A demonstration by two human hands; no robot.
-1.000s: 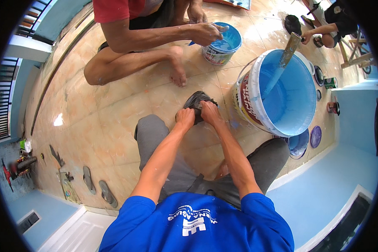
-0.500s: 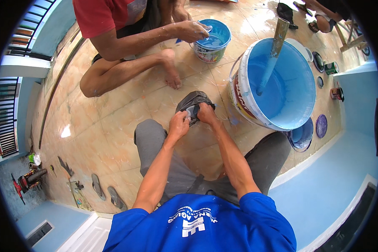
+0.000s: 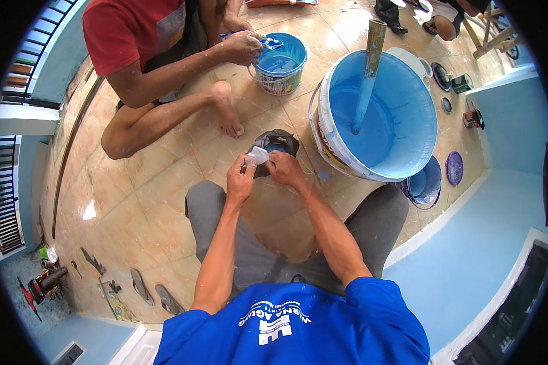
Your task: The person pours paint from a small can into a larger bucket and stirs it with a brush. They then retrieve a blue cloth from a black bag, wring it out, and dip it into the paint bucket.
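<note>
My left hand (image 3: 240,181) is closed, pinching a small whitish plastic bag (image 3: 257,156). My right hand (image 3: 284,169) is closed too, its fingertips at the bag's right edge. Just beyond and beneath both hands, a black plastic bag (image 3: 291,141) stands with its mouth spread; something blue shows inside, too little of it to name. To the right is a large white paint bucket (image 3: 315,125) coated blue inside, with a paint-smeared pole (image 3: 369,73) leaning in it.
A person in a red shirt (image 3: 125,36) sits at far left, a hand (image 3: 245,48) holding a blue-and-white item over a small paint bucket (image 3: 280,82). Another bucket (image 3: 429,185), a purple lid (image 3: 454,168) and cans (image 3: 461,83) stand right. Sandals (image 3: 141,286) lie left.
The whitish plastic has come up out of the black bag between my hands. The black bag's mouth is wider. The other person's hand now shows a blue-and-white item.
</note>
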